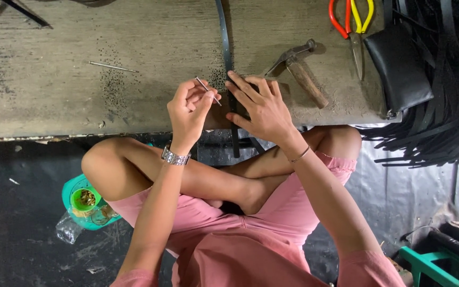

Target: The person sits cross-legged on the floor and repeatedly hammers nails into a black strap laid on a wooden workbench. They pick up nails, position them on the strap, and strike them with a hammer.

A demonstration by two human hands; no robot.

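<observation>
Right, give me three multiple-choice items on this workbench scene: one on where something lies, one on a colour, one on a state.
1. Where does the hammer lie?
A. On the wooden board, just beyond the right hand
B. On the floor beside the green cup
C. Across the person's knees

2. What colours are the handles of the scissors?
A. Blue and white
B. Red and yellow
C. Both black

3. What is the left hand doing?
A. Lying flat and empty
B. Gripping the hammer
C. Pinching a thin metal pin in its fingertips

Answers:
1. A, its head and wooden handle rest on the board past the right hand's fingers.
2. B, one loop is red, the other yellow.
3. C, the pin sticks out from the closed fingertips, while the right hand presses on the black strap.
</observation>
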